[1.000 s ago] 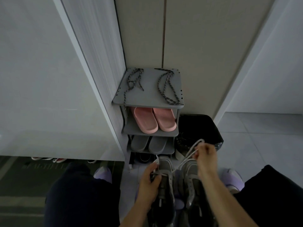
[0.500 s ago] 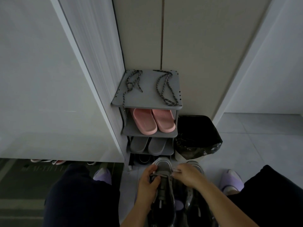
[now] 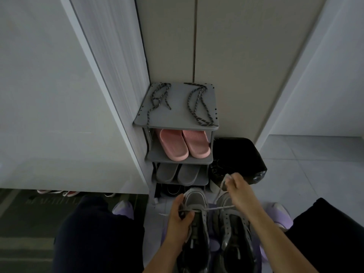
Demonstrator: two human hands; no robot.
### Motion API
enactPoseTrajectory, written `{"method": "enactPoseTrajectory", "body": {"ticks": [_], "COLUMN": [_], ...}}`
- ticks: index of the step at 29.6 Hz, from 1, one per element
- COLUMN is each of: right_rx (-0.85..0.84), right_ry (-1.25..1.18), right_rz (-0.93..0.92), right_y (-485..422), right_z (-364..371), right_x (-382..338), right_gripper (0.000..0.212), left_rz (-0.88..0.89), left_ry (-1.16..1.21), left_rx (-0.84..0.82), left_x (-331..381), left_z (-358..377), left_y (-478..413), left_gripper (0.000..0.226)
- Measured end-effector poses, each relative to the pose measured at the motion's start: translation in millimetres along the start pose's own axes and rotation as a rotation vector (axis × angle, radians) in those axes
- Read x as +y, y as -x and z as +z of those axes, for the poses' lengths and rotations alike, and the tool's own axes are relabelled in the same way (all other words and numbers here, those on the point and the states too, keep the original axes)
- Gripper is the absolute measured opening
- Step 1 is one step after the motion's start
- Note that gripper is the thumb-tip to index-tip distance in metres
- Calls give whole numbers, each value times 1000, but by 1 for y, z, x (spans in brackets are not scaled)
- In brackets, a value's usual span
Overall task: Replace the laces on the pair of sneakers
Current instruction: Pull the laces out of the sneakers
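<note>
Lower centre of frame, right hand point(image 3: 237, 187) is pinching the white lace point(image 3: 218, 208) taut and left hand point(image 3: 180, 220) is gripping the sneaker point(image 3: 195, 200); the sideways pull is risking an eyelet snag.

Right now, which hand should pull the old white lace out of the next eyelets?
Right. The right hand pinches the white lace, drawn taut across from the left sneaker. The left hand grips that sneaker near the toe, so it likely serves best as the brace.
</note>
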State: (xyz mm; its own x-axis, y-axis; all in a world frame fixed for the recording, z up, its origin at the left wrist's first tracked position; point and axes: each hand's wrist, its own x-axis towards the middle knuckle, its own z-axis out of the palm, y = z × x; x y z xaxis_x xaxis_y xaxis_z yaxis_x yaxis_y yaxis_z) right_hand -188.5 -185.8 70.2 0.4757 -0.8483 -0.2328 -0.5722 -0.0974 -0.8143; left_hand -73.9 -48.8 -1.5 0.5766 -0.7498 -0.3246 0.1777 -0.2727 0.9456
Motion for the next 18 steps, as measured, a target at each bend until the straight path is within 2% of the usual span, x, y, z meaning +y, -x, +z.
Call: {"method": "enactPoseTrajectory", "body": {"ticks": [3,5,7,11,13,15,18], "right_rx": [-355,-414,-315,9,100,129,115], "right_ry": [664,787,555,-197,-559,-741,-897], "right_rz": [-58,-96,-66,37,29,-21,-90], "right_y": [4,13,16,9,11,15,20], "right_z": [4,15,15,-18,-32,-39,-42], "right_x": [9,13,9,-19,-34,-47,-60], "right_gripper": [32,30,27,25,34,42,40], "left_rz": [-7,-14,-42,-79,-82,-78,-66], "left_ry": [-14,-19,-20,-142,-193,-210,-194], "left_rx": [7,39,88,141,168,181,163], "left_x": [-3,-6,-10,-18,-19,-21,-25], "left_z": [1,2,2,4,5,6,5], "left_y": [-1,-4,-7,-10,-12,-13,-15], "left_gripper": [52,52,55,73,78,80,76]}}
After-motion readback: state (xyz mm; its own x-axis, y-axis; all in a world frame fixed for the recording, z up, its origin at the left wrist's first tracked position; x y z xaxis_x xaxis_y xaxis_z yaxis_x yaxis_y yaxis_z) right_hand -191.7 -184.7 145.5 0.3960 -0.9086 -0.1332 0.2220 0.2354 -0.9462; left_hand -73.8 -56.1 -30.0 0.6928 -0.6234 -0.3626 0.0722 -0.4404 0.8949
